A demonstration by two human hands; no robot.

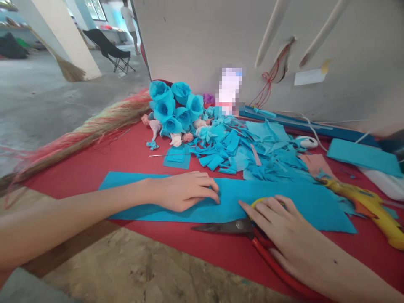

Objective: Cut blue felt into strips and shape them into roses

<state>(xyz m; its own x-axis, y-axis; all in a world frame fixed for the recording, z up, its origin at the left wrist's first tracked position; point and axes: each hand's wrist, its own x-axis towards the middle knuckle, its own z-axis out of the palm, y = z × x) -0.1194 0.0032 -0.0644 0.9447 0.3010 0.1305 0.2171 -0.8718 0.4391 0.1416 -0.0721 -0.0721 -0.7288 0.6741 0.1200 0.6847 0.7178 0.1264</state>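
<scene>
A long folded strip of blue crepe paper (284,191) lies across the front of the red table. My left hand (186,189) rests palm down on its left half, holding nothing, fingers slightly bent against the paper. Over the handles of a pair of scissors (227,227) is my right hand (284,223), closed around them with the forefinger stretched onto the paper. The dark blades are together, pointing left along the strip's near edge. A red handle shows below this hand; a yellow curved piece is partly hidden by its fingers.
Behind the strip are blue paper flowers (164,107) and a heap of blue scraps (227,147). A yellow glue gun (366,202) lies at right, near a folded blue pad (362,156). A broom (91,130) lies left. A person (128,21) stands far back.
</scene>
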